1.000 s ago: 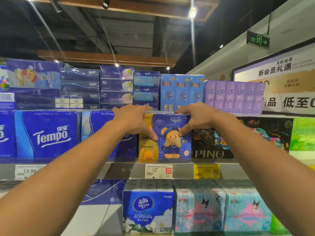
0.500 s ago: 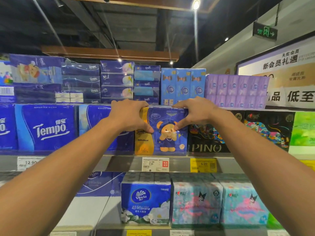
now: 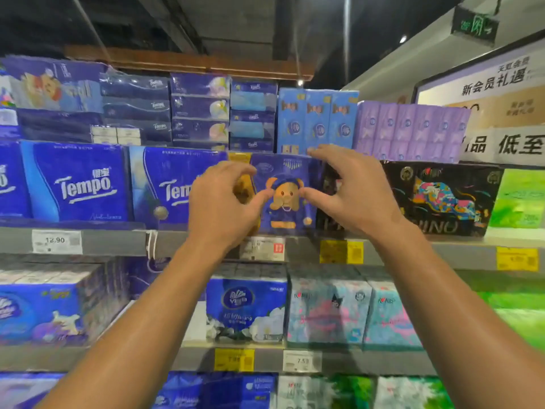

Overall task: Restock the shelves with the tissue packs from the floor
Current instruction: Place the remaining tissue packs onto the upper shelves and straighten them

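Observation:
A blue and yellow tissue pack with a cartoon bear (image 3: 287,202) stands upright on the middle shelf (image 3: 112,242), wedged between a blue Tempo pack (image 3: 165,187) and a black patterned pack (image 3: 442,196). My left hand (image 3: 221,202) hovers in front of its left side, fingers spread and curled, holding nothing. My right hand (image 3: 351,190) is in front of its upper right corner, fingers also apart. Both hands sit slightly off the pack and cover its side edges.
Light blue packs (image 3: 317,121) and purple packs (image 3: 413,128) stand on the shelf above. A Vinda pack (image 3: 246,308) and pastel cartoon packs (image 3: 348,314) fill the shelf below. Green packs (image 3: 519,199) sit at the far right. Price tags line the shelf rails.
Both hands gripped the bear pack's top corners before; now they have let go and drawn back a little with fingers spread. The view has tilted down.

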